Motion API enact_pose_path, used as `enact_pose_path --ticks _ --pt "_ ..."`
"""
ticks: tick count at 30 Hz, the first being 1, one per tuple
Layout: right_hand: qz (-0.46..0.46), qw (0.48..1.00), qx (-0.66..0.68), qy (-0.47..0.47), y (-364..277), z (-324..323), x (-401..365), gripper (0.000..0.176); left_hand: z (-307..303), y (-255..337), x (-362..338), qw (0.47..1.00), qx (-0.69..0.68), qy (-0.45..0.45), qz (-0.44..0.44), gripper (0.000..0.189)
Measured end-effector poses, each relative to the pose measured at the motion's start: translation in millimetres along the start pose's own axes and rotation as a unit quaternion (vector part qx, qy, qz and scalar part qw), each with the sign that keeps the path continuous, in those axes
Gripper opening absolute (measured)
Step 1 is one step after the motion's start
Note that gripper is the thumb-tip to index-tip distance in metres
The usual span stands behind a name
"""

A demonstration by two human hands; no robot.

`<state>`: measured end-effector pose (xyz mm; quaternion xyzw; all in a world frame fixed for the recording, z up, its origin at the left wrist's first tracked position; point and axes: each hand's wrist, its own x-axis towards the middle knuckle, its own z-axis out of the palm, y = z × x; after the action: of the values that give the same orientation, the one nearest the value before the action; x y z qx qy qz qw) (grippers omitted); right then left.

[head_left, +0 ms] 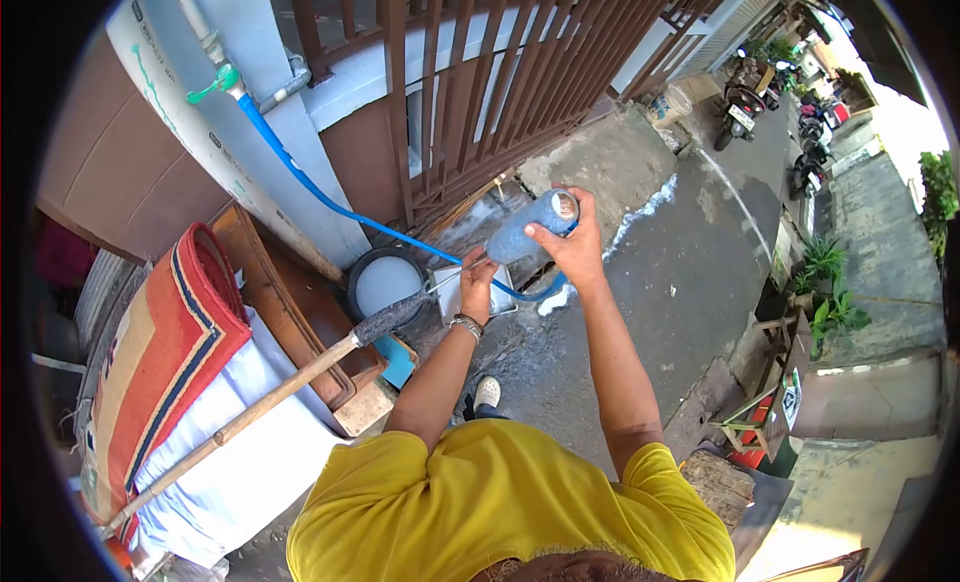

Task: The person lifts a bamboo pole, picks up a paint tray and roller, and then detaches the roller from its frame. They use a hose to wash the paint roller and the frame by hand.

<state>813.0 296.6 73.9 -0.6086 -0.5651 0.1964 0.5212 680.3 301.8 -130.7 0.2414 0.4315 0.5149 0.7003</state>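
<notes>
A paint roller with a fuzzy grey-blue sleeve [512,240] is held up in front of me. My right hand [575,237] is wrapped round the sleeve's far right end, its thumb pressed on the near side. My left hand [478,287] is closed at the other end, around the roller's thin metal frame; its fingertips are partly hidden. From the frame a dark, rough grip [392,317] runs into a long bamboo pole [270,407] slanting down to the lower left. A blue hose [330,207] passes close behind my left hand. Beneath the hands lies a pale square container [508,304].
A dark tub [385,282] of cloudy liquid stands beside the wall. The hose hangs from a green tap connector [228,79]. At left are a rolled red rug [190,332] and wooden furniture [270,272]. A brown gate [480,92] lines the far side; motorcycles [742,112] are parked beyond.
</notes>
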Motion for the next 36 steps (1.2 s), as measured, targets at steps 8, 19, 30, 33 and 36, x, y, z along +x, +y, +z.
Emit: enact_pose_path --ticks 8,19,30,33,36 --pt "0.027 0.992 0.116 -0.035 16 4 4 0.061 4 -29 24 0.998 -0.022 0.044 0.025 0.028" --pt "0.028 0.99 0.136 0.003 11 9 4 0.049 23 -23 32 0.987 -0.147 0.019 -0.055 0.02" --pt "-0.025 0.991 0.126 -0.046 4 -6 4 0.048 13 -38 48 0.991 -0.131 -0.015 -0.023 0.017" --pt "-0.019 0.993 0.096 -0.065 3 -7 12 0.048 22 -25 38 0.99 -0.139 0.003 -0.034 0.016" --pt "-0.008 0.994 0.033 -0.104 -23 -13 25 0.045 30 -21 25 0.984 -0.168 0.0 -0.052 0.016"
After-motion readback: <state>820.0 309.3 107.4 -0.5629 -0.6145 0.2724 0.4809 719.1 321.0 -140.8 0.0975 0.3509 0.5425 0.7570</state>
